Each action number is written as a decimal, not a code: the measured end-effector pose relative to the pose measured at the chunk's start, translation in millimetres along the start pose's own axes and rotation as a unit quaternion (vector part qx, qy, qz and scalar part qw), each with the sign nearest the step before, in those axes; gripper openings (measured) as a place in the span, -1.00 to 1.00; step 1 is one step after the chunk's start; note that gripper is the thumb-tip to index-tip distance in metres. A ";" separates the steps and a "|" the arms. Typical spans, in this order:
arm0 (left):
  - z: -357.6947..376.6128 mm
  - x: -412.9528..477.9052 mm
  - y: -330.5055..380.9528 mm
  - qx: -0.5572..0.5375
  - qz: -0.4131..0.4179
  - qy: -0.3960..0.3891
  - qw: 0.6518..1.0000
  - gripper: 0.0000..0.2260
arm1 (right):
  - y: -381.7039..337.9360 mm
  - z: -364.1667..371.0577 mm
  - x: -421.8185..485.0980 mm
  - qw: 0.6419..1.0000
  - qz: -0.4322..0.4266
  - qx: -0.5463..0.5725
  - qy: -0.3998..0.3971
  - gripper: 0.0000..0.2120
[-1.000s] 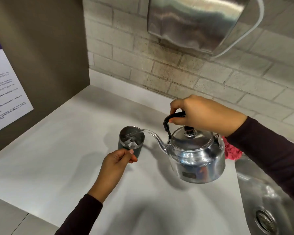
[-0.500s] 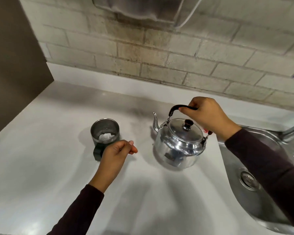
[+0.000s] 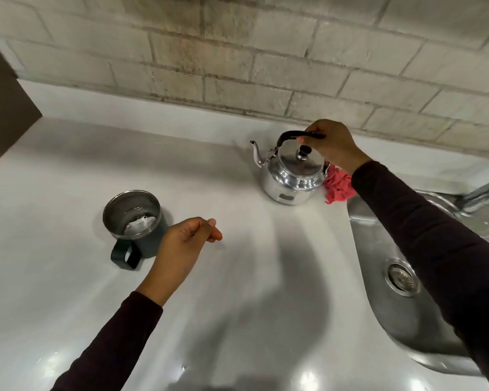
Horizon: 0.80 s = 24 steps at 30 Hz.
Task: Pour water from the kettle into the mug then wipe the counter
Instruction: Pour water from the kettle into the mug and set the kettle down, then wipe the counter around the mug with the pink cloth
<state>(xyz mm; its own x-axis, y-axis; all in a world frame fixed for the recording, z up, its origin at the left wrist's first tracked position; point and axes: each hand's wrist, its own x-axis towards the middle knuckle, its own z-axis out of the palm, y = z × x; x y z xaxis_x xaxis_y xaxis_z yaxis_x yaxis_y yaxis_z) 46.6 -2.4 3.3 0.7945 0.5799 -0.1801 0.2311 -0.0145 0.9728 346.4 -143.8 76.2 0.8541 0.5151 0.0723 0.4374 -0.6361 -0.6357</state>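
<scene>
While the mug (image 3: pixel 133 215) stands on the counter (image 3: pixel 54 193) just left of the left hand (image 3: pixel 185 244) — loosely curled, holding nothing — the kettle (image 3: pixel 291 176) sits upright farther right, its handle gripped by the right hand (image 3: pixel 332 146). Red cloth (image 3: pixel 338 187) lies immediately right of the kettle, nearer the right hand.

the kettle (image 3: pixel 291 176) is shiny metal, smooth like a mirror, with a black handle (image 3: pixel 290 135). the mug (image 3: pixel 134 221) has dull grey metal inside and a dark matt outside. the counter (image 3: pixel 237 277) is white, smooth and glossy. the sink (image 3: pixel 378 263) is brushed metal. the cloth (image 3: pixel 338 186) is red and crumpled. the wall (image 3: pixel 237 52) is rough pale brick.
</scene>
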 end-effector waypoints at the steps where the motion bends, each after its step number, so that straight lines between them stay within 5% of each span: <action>1: 1.3 2.0 0.0 0.002 0.000 0.003 1.000 -0.71 | 4.1 -0.5 5.3 1.000 -0.003 0.003 -0.004 -0.78; 13: 13.6 8.2 -13.0 0.021 -0.005 -0.014 1.000 -0.68 | 41.9 37.0 -12.7 0.998 -0.003 0.059 0.016 -0.80; 17: 19.7 2.8 -17.7 0.039 -0.014 -0.034 0.999 -0.70 | 69.6 57.9 -48.7 0.993 -0.117 -0.006 0.010 -0.83; 24: 24.6 -0.1 -12.4 0.055 -0.015 -0.033 0.998 -0.69 | 102.6 42.6 -43.7 0.970 -0.008 0.031 0.239 -0.67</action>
<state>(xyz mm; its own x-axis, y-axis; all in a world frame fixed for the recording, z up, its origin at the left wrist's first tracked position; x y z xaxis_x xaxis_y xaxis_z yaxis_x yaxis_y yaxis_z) 57.5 -22.3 -12.4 0.8207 0.5262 -0.2227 0.3135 -0.0889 0.9454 341.9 -207.1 -24.9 0.8866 0.1896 0.4219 0.4470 -0.5860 -0.6759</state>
